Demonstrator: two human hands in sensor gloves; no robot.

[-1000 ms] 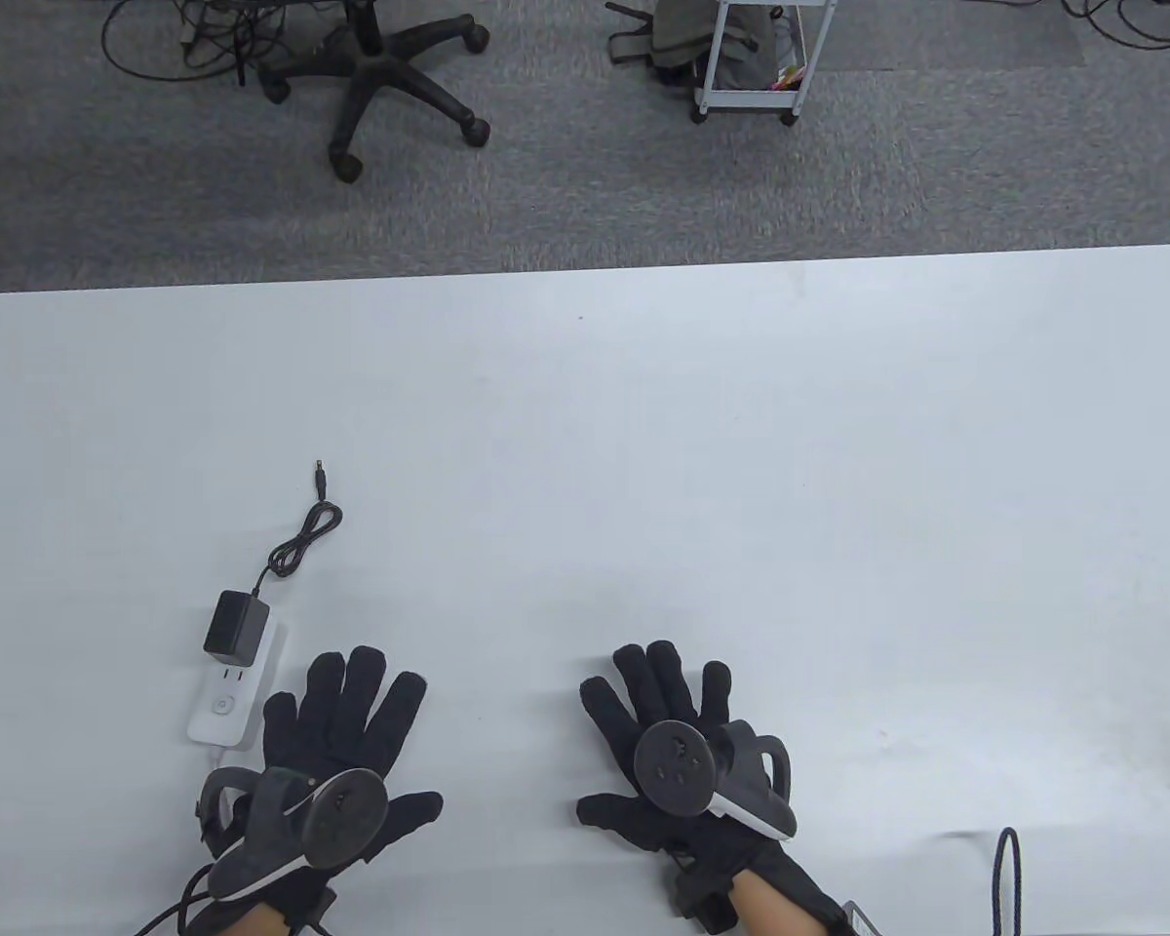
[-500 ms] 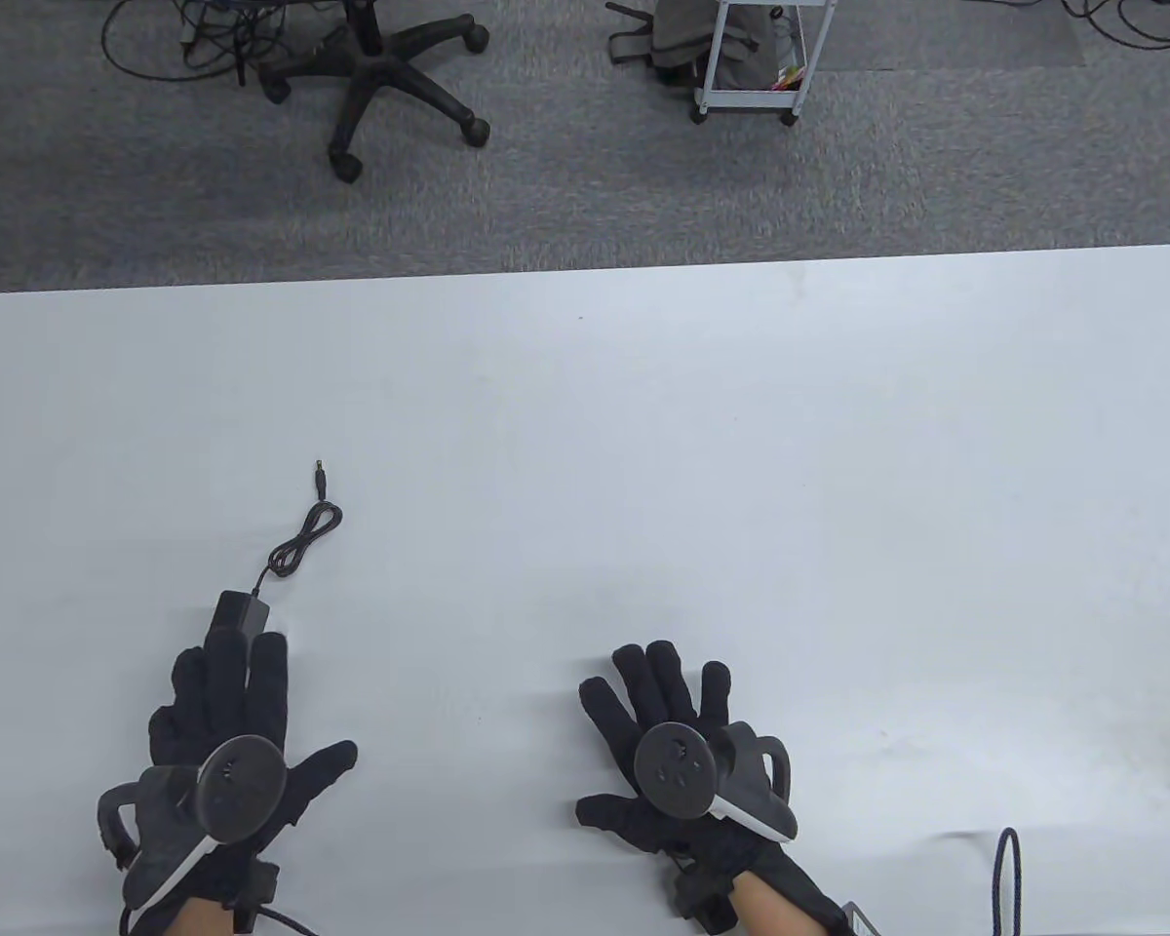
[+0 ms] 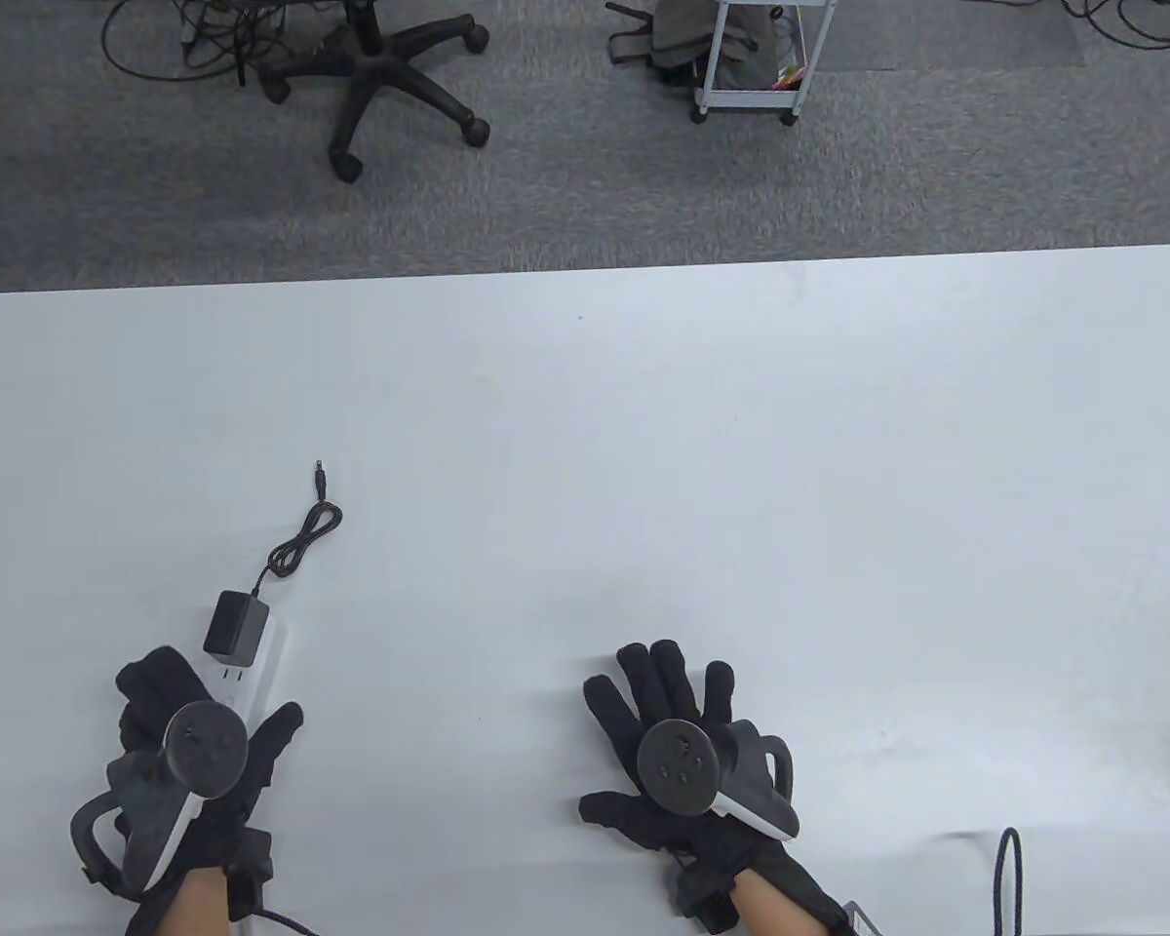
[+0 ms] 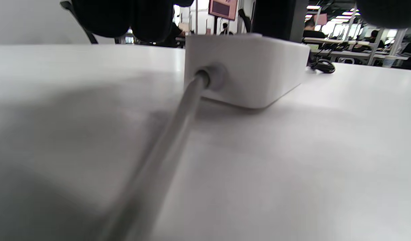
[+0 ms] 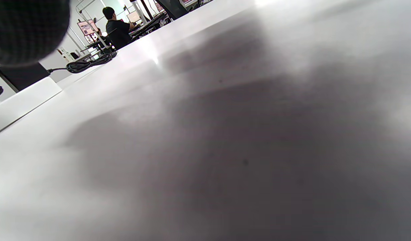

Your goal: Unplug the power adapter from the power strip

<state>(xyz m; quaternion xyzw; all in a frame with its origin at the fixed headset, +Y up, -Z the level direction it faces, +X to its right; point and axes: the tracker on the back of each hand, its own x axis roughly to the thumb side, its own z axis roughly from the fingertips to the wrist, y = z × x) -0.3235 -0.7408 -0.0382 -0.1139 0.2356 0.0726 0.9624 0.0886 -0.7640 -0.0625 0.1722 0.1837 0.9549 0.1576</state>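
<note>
A black power adapter (image 3: 236,626) is plugged into the far end of a white power strip (image 3: 258,673) at the table's near left. Its thin cable (image 3: 302,541) lies coiled beyond it. My left hand (image 3: 216,694) straddles the strip's near end, fingers (image 3: 146,682) to its left and thumb to its right; I cannot tell whether they touch it. The left wrist view shows the strip's end (image 4: 245,70) and the adapter (image 4: 275,16) on top. My right hand (image 3: 658,682) lies flat and spread on the bare table, well to the right. The right wrist view shows the adapter (image 5: 21,75) at far left.
The strip's grey cord (image 4: 178,124) runs toward me under my left wrist. A black cable loop (image 3: 1009,877) lies at the table's near right edge. An office chair base (image 3: 370,78) and a white cart (image 3: 751,58) stand on the carpet beyond the far edge.
My left hand moved left over the strip, first covering the adapter, then drew back toward me so the adapter shows again. My right hand has not moved.
</note>
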